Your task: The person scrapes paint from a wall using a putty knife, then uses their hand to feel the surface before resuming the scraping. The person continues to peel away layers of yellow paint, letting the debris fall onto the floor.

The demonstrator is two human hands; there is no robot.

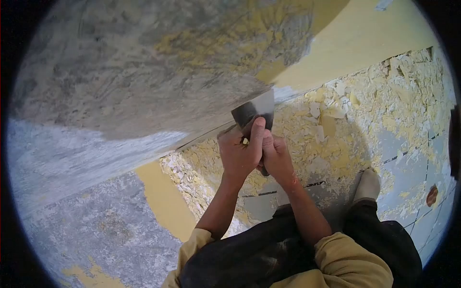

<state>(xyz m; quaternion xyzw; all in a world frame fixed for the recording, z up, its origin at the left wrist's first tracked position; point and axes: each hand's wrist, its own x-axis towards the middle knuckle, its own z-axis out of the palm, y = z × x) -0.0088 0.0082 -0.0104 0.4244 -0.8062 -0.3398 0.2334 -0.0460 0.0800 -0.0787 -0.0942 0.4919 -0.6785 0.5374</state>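
Both hands, left [241, 150] and right [278, 158], closed round handle of scraper [261, 104], thumbs side by side on top. Wide blade points up and away, its edge at the foot of the wall [177, 91], near the remaining yellow paint [355, 43]. Wall mostly bare grey, yellow patches higher up. Beside the scraper, yellow and white flakes [336, 139] lie thick over the tiled floor [396, 173], thinner towards the foot [368, 185]. Left, adjoining wall [105, 225] grey with a yellow strip.
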